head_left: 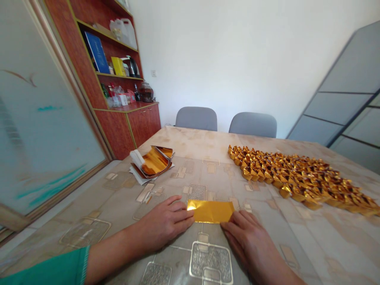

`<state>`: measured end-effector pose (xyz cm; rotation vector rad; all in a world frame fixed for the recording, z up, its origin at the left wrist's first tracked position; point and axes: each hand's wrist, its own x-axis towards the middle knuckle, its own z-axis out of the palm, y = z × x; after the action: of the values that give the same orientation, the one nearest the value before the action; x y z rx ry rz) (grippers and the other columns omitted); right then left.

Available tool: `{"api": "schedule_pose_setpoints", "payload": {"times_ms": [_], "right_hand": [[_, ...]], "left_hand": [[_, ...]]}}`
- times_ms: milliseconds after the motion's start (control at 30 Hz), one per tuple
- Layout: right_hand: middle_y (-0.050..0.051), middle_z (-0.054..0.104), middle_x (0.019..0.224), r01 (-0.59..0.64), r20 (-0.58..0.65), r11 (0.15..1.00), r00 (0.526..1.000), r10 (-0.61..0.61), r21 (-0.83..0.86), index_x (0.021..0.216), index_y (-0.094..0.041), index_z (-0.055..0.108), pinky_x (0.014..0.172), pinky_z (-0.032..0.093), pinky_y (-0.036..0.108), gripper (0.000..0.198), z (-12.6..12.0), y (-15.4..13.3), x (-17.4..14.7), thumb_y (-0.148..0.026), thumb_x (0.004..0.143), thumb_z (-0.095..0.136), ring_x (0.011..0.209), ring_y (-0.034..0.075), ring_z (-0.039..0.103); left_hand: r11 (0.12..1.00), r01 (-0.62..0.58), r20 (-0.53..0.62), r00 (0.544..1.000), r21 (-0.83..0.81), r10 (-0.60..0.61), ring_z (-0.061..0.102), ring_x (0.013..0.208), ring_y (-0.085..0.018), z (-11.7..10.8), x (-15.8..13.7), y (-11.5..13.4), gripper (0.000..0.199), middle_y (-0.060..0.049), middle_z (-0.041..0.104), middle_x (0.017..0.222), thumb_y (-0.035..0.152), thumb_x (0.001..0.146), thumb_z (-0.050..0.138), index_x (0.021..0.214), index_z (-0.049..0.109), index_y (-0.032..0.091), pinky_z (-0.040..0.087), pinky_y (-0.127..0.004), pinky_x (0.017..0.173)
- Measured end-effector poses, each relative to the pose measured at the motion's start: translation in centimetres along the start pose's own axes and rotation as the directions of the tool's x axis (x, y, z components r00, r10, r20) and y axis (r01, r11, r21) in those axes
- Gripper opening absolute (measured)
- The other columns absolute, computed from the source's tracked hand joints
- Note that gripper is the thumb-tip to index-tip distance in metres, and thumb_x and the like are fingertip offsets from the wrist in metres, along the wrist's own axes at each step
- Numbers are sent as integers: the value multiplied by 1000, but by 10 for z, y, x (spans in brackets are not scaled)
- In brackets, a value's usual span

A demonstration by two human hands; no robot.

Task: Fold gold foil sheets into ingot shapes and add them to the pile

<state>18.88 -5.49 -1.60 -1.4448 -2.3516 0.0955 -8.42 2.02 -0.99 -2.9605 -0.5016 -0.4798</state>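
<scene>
A folded strip of gold foil paper (211, 211) lies flat and lengthwise across the table in front of me. My left hand (166, 218) has its fingertips closed on the strip's left end. At the lower right corner, my right hand (247, 233) grips the paper with its fingers bent together; its thumb is mostly hidden. Beyond my left hand sits a curled stack of gold foil sheets (154, 161) with white backing. Many folded gold paper ingots (285, 170) stand packed in rows on the right side of the table.
A patterned cover lies over the table (190, 138). Two grey chairs (196, 118) stand at its far edge against the white wall. To the left are a red-brown cabinet (117, 128) with bottles and a kettle, and a frosted sliding door (44, 118).
</scene>
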Motion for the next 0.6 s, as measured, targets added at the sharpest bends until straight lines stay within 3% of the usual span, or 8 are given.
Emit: {"api": "schedule_pose_setpoints", "payload": {"times_ms": [133, 367, 600], "right_hand": [[5, 65, 88, 1, -9, 1000, 1000, 0, 31, 93, -21, 69, 74, 46, 34, 15, 2, 3, -5, -10, 90, 59, 84, 24, 57], [5, 67, 87, -48, 33, 997, 998, 50, -58, 85, -21, 69, 75, 46, 33, 20, 0, 0, 3, -7, 90, 57, 83, 22, 60], [8, 70, 86, -123, 40, 951, 989, 140, -285, 83, -19, 69, 75, 44, 39, 3, 3, -24, 33, -20, 85, 67, 86, 28, 64]], "left_hand": [[999, 37, 19, 999, -5, -37, 61, 97, -19, 3, 7, 1, 15, -2, 72, 102, 20, 98, 50, 102, 65, 22, 38, -42, 101], [992, 61, 80, 994, 113, -70, 62, 78, -19, 12, 27, 9, 15, -4, 68, 82, 16, 95, 54, 84, 63, 16, 49, -34, 79], [970, 203, -32, 979, 131, -200, 60, 68, -20, 22, 27, 16, 12, -2, 66, 75, 12, 89, 60, 78, 60, 17, 47, -33, 66]]}}
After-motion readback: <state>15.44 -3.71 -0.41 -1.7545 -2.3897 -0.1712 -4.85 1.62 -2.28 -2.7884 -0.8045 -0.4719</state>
